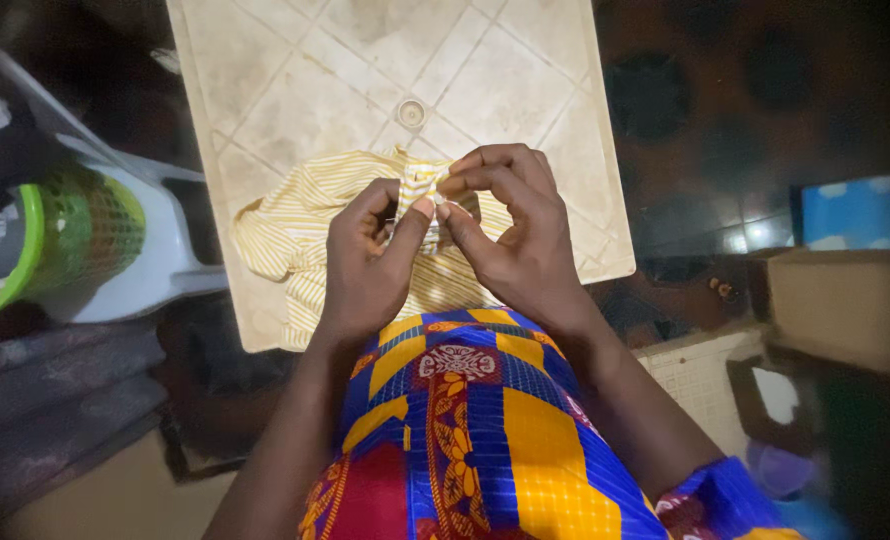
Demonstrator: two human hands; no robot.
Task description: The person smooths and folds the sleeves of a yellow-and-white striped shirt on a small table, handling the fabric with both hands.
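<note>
Closest in, a bright cloth (pixel 465 430) of blue, yellow and red squares covers the person's lap. Just past it both hands meet over a yellow-and-white striped shirt (pixel 295 215). The left hand (pixel 365 265) pinches a fold of the shirt between thumb and forefinger, a tight grip; the right hand (pixel 515 225) does the same from the other side, its fingertips (pixel 443 208) touching the left's on a small white bit, too small to make out. The shirt lies crumpled on a cream, square-patterned counter (pixel 525 90), stained, with a round stud near its middle. Left of it a green mesh basket (pixel 75 235) sits on a pale plastic chair (pixel 160 270). To the right stands a plain brown box (pixel 840 305), with a blue-and-white rectangular panel (pixel 860 212) behind it.
</note>
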